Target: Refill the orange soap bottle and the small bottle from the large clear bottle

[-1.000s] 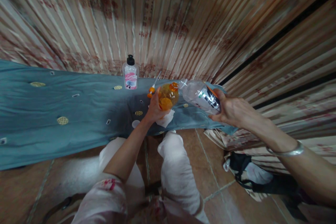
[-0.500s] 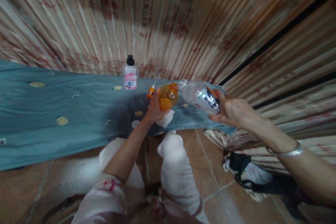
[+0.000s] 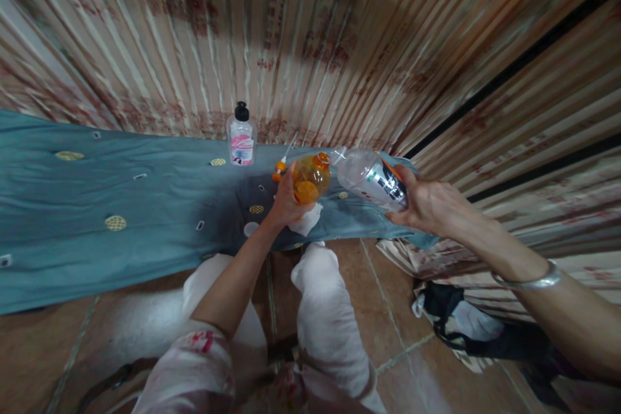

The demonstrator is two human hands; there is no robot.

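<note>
My left hand (image 3: 286, 199) is closed around a see-through orange bottle (image 3: 312, 176), which tilts with its open neck toward the right. In my right hand (image 3: 421, 202) is a clear plastic bottle (image 3: 365, 171) with a black, silver and orange label, tipped so its mouth lies at the orange bottle's neck. Whether liquid is running between them I cannot tell. Just behind my left fingers lies an orange pump top (image 3: 280, 168) with a clear tube. A crumpled white tissue (image 3: 307, 220) sits under the orange bottle, and a small whitish disc (image 3: 251, 229) lies beside my left wrist.
A clear pump bottle (image 3: 241, 139) with a black top and pink label stands at the back of the teal cloth (image 3: 165, 191). Pleated patterned curtains (image 3: 233, 32) hang behind and to the right. Dark and white fabric (image 3: 475, 323) lies on the tiled floor at right.
</note>
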